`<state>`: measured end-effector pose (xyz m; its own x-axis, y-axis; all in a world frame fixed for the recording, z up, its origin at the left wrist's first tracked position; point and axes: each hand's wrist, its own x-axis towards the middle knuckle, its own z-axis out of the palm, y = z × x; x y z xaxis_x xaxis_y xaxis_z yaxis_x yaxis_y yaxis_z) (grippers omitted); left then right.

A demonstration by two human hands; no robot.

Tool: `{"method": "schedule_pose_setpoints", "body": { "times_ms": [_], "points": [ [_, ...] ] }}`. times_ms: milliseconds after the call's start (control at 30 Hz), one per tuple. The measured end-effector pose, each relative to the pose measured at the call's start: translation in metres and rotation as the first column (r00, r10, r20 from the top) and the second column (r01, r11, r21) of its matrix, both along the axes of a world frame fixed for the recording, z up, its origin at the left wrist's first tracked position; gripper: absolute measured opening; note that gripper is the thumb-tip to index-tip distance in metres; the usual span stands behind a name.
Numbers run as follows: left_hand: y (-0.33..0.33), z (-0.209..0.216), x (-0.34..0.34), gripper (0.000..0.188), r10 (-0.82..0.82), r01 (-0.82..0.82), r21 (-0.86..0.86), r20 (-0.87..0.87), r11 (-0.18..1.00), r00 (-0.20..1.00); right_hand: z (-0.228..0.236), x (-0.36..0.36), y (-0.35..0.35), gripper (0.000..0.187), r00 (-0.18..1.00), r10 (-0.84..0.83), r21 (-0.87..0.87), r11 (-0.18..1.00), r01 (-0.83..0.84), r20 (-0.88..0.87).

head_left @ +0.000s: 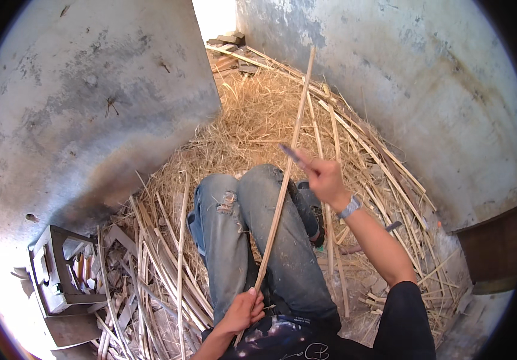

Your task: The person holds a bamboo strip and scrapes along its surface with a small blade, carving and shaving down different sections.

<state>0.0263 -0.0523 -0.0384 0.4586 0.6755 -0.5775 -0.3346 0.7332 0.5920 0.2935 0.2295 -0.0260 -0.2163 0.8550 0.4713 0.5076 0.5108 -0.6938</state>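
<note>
My left hand [244, 311] is closed around the lower end of a long, pale strip of split bamboo [280, 211], close to my waist. The strip slants up across my thigh, its far end beyond my knees. In my right hand [325, 180] is a knife [290, 153], its dark blade blurred and pointing up and left. The blade is next to the strip; I cannot tell whether they touch. A watch [349, 207] is on my right wrist. Fingers hide the knife's handle.
Shavings [252, 114] cover the floor ahead. Long strips [384, 162] lie along the right wall, with more strips [159, 258] at my left. A wooden frame-like stool [60, 270] lies at the far left. Stained walls [114, 72] stand on both sides; bricks [229, 39] lie by the opening.
</note>
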Motion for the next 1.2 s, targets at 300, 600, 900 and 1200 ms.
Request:
{"method": "schedule_pose_setpoints", "body": {
  "times_ms": [300, 600, 900, 1200],
  "points": [
    [0.003, 0.006, -0.008, 0.053, -0.019, 0.024, -0.074, 0.057, 0.997, 0.998, 0.009, -0.01, -0.082, 0.052, 0.956, 0.196, 0.075, 0.973, -0.216, 0.216],
    [0.038, 0.029, 0.004, 0.052, -0.031, 0.039, -0.089, 0.088, 0.995, 0.996, 0.022, -0.026, -0.139, 0.04, 0.894, 0.405, -0.094, 0.914, -0.394, 0.192],
    [0.053, 0.062, -0.011, 0.055, -0.076, 0.059, 0.083, 0.225, 0.995, 0.971, 0.115, -0.03, -0.081, 0.054, 0.954, -0.051, -0.005, 0.999, 0.052, -0.296],
    [0.08, 0.092, -0.022, 0.059, -0.166, 0.055, 0.392, 0.256, 0.918, 0.952, 0.19, -0.076, -0.043, 0.06, 0.958, 0.149, 0.108, 0.986, -0.126, -0.244]
  ]
}}
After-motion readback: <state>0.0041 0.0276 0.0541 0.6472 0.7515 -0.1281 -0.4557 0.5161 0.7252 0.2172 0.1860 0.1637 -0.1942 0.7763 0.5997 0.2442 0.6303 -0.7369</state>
